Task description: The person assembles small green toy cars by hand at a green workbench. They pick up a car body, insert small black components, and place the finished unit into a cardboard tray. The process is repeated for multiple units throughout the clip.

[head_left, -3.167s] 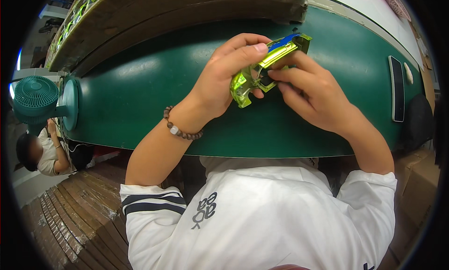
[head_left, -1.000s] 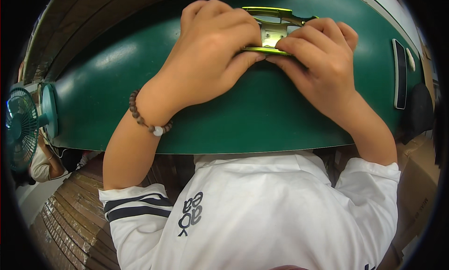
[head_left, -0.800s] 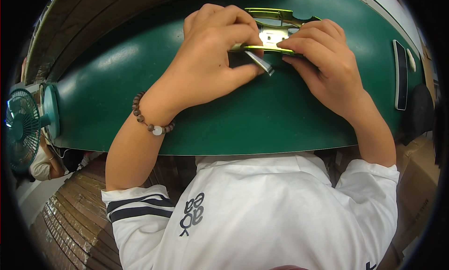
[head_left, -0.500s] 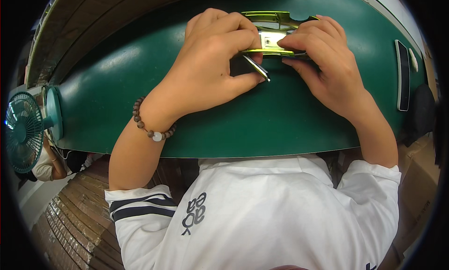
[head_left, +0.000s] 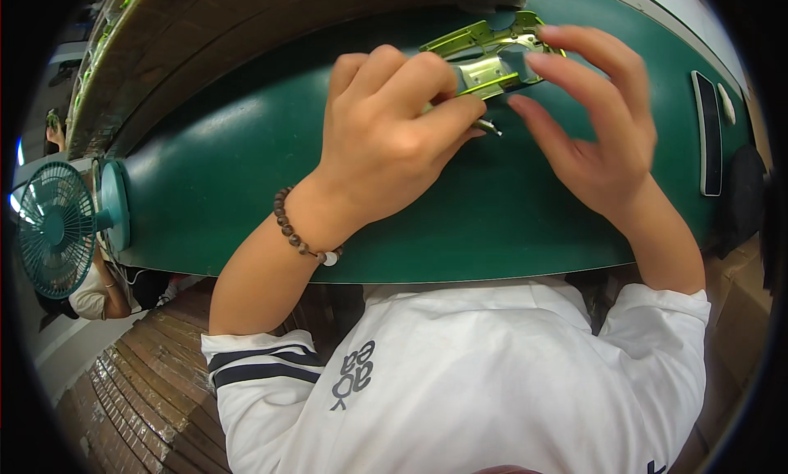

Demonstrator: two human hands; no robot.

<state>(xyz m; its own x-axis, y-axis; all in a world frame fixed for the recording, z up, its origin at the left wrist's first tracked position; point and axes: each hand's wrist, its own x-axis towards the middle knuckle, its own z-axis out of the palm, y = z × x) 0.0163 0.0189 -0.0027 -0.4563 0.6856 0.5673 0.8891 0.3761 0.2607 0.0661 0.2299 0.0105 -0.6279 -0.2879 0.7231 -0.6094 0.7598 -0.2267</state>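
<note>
My left hand (head_left: 386, 133) is closed round the left end of a shiny yellow-green shell (head_left: 486, 70), a hollow frame-like casing with raised side walls and a pale plate with a small hole in its middle. A slim, dark, shiny piece (head_left: 488, 128) pokes out beneath the left thumb; most of it is hidden by the hand. Beside the shell's right end, my right hand (head_left: 599, 117) has its fingers and thumb spread, slightly blurred, with nothing visible between them. Its fingertips lie close to the casing; I cannot tell whether the forefinger touches it.
Green table (head_left: 246, 162) under both hands. A phone-like white-edged black slab (head_left: 707, 133) lies at the right, beside a small white object (head_left: 726, 105). At the left edge stands a teal fan (head_left: 61, 228), with another person's arm (head_left: 115, 297) behind it. A brown ledge (head_left: 246, 31) borders the far side.
My right hand has let go of the shell and opened, drawing slightly right. The shell has tilted, its right end higher, and my left hand has turned, hiding more of the slim piece.
</note>
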